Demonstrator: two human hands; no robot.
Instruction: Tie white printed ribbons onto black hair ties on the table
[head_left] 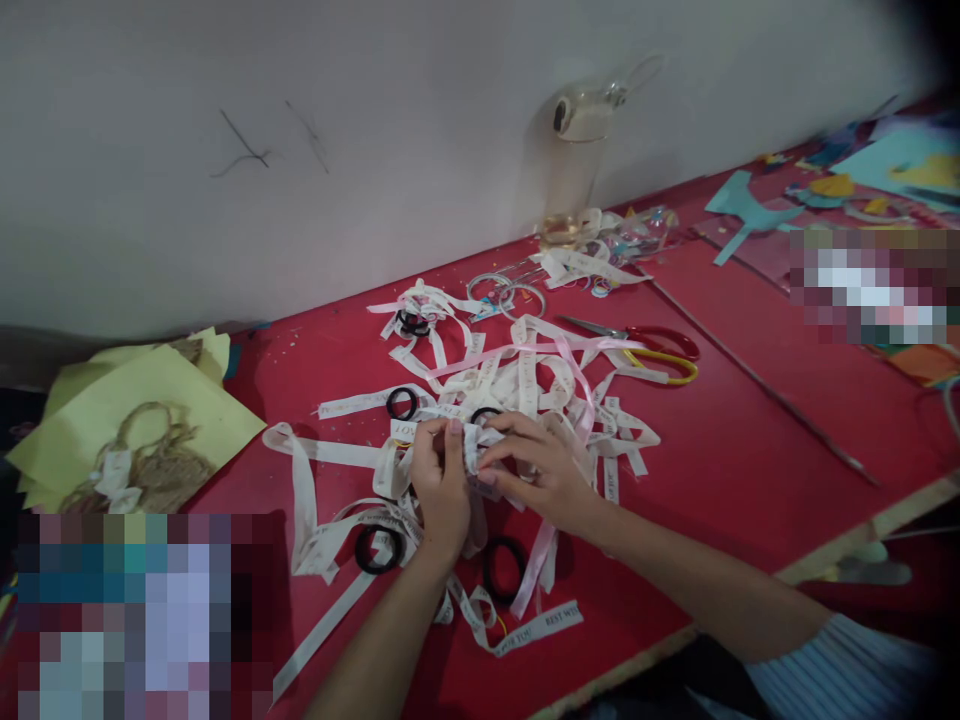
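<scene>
Both hands meet over a loose heap of white printed ribbon (487,385) on the red table. Between them is a gathered bit of white ribbon (472,447). My left hand (441,485) pinches its left side, thumb pointing up. From the right, my right hand (544,470) has thumb and fingers closed on the same piece. Black hair ties lie around the hands: one hair tie (379,549) at left, another hair tie (505,568) below, and a further hair tie (402,403) above. A pink ribbon (574,380) runs through the heap.
Scissors (660,350) with red and yellow handles lie behind the heap. A clear bottle (574,170) stands against the wall. Yellow paper sheets (172,400) carry twine pieces at left. Cut blue paper (742,210) lies far right, past a thin rod (757,375). Two areas are pixelated.
</scene>
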